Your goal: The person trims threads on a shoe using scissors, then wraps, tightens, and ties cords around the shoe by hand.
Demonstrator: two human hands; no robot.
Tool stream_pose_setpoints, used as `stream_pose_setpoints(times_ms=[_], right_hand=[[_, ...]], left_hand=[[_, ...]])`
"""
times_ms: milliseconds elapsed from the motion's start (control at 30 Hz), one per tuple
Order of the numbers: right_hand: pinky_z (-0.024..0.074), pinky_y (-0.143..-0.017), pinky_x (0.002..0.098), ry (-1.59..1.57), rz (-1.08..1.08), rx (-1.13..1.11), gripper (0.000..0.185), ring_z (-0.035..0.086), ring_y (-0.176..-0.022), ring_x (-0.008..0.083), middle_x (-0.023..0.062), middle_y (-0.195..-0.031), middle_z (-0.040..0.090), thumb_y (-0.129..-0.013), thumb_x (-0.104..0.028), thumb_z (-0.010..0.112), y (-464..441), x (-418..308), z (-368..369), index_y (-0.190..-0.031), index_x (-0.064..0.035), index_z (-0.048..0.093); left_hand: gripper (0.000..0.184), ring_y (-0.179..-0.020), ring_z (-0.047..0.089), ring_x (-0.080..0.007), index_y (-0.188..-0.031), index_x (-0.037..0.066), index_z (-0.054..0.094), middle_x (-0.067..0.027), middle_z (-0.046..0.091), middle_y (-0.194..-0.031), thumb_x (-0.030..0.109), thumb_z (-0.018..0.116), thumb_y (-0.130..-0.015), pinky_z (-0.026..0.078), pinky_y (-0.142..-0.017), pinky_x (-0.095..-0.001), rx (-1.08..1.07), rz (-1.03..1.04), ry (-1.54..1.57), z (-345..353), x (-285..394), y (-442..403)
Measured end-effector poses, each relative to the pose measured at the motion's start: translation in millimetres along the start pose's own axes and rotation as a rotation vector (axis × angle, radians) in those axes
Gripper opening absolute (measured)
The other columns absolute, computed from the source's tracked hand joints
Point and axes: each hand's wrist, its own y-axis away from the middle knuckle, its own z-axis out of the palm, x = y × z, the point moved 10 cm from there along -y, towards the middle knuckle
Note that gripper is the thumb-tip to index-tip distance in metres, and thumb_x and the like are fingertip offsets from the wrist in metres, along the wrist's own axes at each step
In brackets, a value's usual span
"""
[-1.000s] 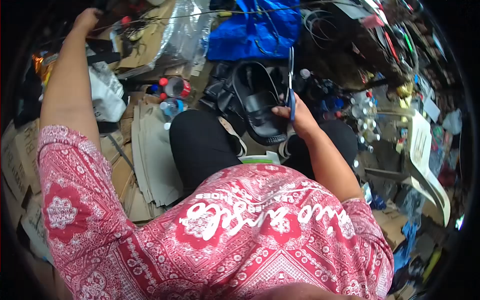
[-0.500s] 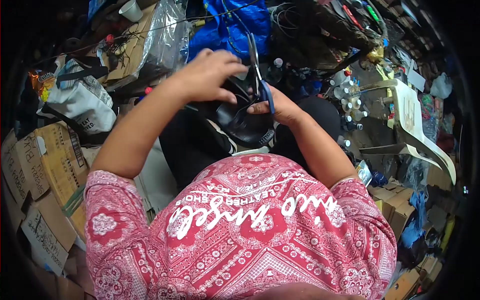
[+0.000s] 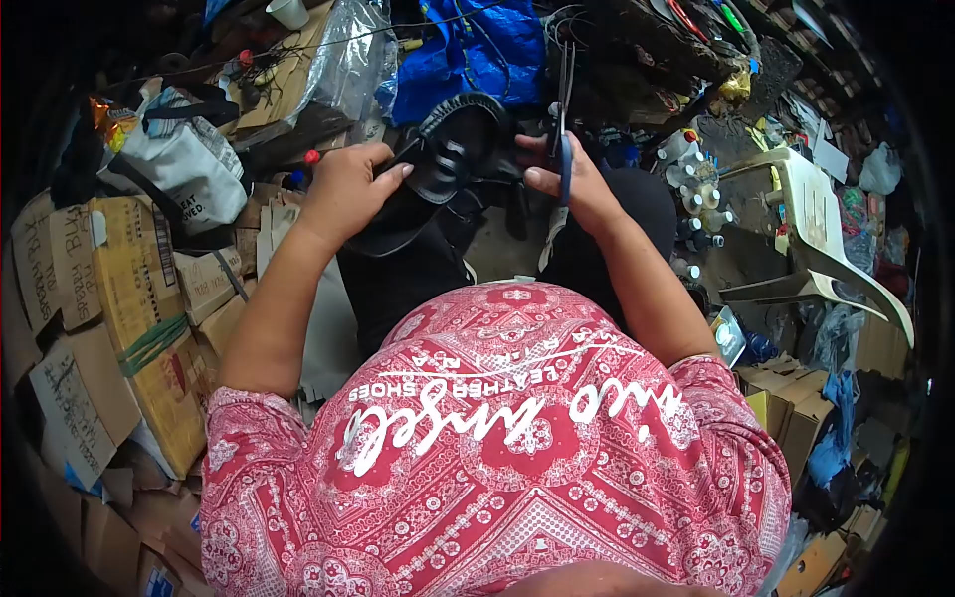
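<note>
My left hand (image 3: 348, 194) is closed on the edge of a black leather shoe upper (image 3: 438, 179), thumb on top. The shoe upper has a ridged, stitched-looking rim and hangs over my lap between my knees; its lower part is in shadow and hard to make out. My right hand (image 3: 577, 184) grips scissors (image 3: 565, 159) with blue handles, the blades pointing away from me and nearly together. The scissors are to the right of the shoe upper and apart from it.
Several bottles (image 3: 701, 194) stand right of my right knee, near a broken white plastic chair (image 3: 806, 199). A blue plastic bag (image 3: 428, 70) lies ahead. Cardboard boxes (image 3: 124, 289) and a grey-white bag (image 3: 189, 164) are on the left.
My left hand has come back left and down and now grasps the shoe upper, which has turned and shifted up and left. My right hand with the scissors has moved right.
</note>
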Motion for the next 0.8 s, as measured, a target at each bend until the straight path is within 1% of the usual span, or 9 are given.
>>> stream_pose_setpoints(times_ms=[33, 67, 233, 300, 333, 400, 500, 667, 800], right_hand=[[0.045, -0.087, 0.0303, 0.061, -0.034, 0.04, 0.052, 0.056, -0.102, 0.0179, 0.0121, -0.113, 0.054, -0.07, -0.016, 0.079, 0, -5, 3, -0.109, -0.0021, 0.047], [0.0451, -0.082, 0.0267, 0.113, -0.074, 0.075, 0.051, 0.055, -0.091, 0.0132, 0.0082, -0.103, 0.056, -0.069, -0.018, 0.08, -3, -6, 3, -0.107, -0.0028, 0.049], [0.0429, -0.07, 0.0216, 0.121, -0.034, 0.115, 0.047, 0.05, -0.075, 0.0076, -0.0005, -0.083, 0.053, -0.068, -0.016, 0.081, -11, 0, 4, -0.101, -0.004, 0.05], [0.0422, -0.068, 0.021, 0.066, -0.05, 0.101, 0.044, 0.049, -0.074, 0.0065, -0.0016, -0.081, 0.052, -0.068, -0.013, 0.08, -9, 5, 4, -0.099, -0.0044, 0.05], [0.0422, -0.068, 0.021, 0.067, -0.047, 0.097, 0.044, 0.049, -0.074, 0.0065, -0.0016, -0.081, 0.052, -0.068, -0.013, 0.08, -9, 8, 3, -0.099, -0.0044, 0.05], [0.04, -0.07, 0.0225, 0.051, -0.007, 0.076, 0.039, 0.047, -0.078, 0.0068, -0.004, -0.082, 0.051, -0.068, -0.011, 0.079, -8, 16, 4, -0.096, -0.0081, 0.052], [0.0426, -0.068, 0.0217, 0.048, -0.042, 0.048, 0.044, 0.05, -0.074, 0.0072, -0.0014, -0.081, 0.052, -0.067, -0.009, 0.08, -11, 14, 10, -0.099, -0.004, 0.051], [0.0446, -0.071, 0.0233, 0.045, 0.021, 0.043, 0.045, 0.053, -0.078, 0.0091, 0.0008, -0.085, 0.054, -0.066, -0.008, 0.08, -7, 12, 14, -0.1, -0.0041, 0.05], [0.0461, -0.076, 0.0247, 0.012, 0.003, 0.042, 0.047, 0.056, -0.088, 0.0122, 0.0058, -0.096, 0.058, -0.067, -0.011, 0.08, -7, 12, 17, -0.103, -0.0044, 0.05]], left_hand=[[0.023, -0.061, 0.058, -0.0328, -0.077, 0.001, 0.062, -0.0182, 0.058, -0.067, 0.023, 0.068, -0.076, 0.044, -0.058, -0.0382, 0.021, -0.016, 0.001, -1, 2, 7], [0.022, -0.054, 0.046, -0.0168, -0.077, -0.001, 0.061, -0.0133, 0.054, -0.062, 0.02, 0.068, -0.078, 0.039, -0.054, -0.0307, 0.011, -0.021, 0.034, 1, 6, 11], [0.024, -0.057, 0.053, -0.016, -0.08, -0.002, 0.063, -0.0127, 0.057, -0.065, 0.019, 0.072, -0.074, 0.042, -0.056, -0.0312, -0.004, 0.032, 0.1, 15, 12, 18], [0.032, -0.075, 0.059, -0.0174, -0.093, -0.001, 0.063, -0.013, 0.063, -0.083, 0.026, 0.071, -0.076, 0.045, -0.069, -0.0291, -0.145, -0.054, 0.11, 29, 6, 24], [0.032, -0.075, 0.059, -0.0174, -0.093, -0.001, 0.063, -0.013, 0.063, -0.083, 0.026, 0.071, -0.076, 0.045, -0.069, -0.0291, -0.145, -0.059, 0.111, 32, 3, 24], [0.053, -0.099, 0.059, -0.0239, -0.109, 0.001, 0.058, -0.0151, 0.063, -0.103, 0.041, 0.069, -0.075, 0.044, -0.085, -0.0329, -0.18, -0.086, 0.455, 45, -9, 20], [0.068, -0.111, 0.052, -0.0237, -0.122, -0.001, 0.05, -0.0147, 0.058, -0.117, 0.047, 0.067, -0.076, 0.038, -0.096, -0.0333, -0.311, -0.16, 0.56, 74, -16, 8], [0.069, -0.103, 0.056, -0.0217, -0.12, -0.007, 0.05, -0.0172, 0.06, -0.111, 0.039, 0.072, -0.074, 0.042, -0.091, -0.0309, -0.414, -0.227, 0.578, 93, -23, 7], [0.05, -0.091, 0.06, -0.0167, -0.113, -0.008, 0.054, -0.0134, 0.063, -0.103, 0.027, 0.068, -0.079, 0.046, -0.082, -0.0275, -0.41, -0.197, 0.662, 89, -12, 9]])
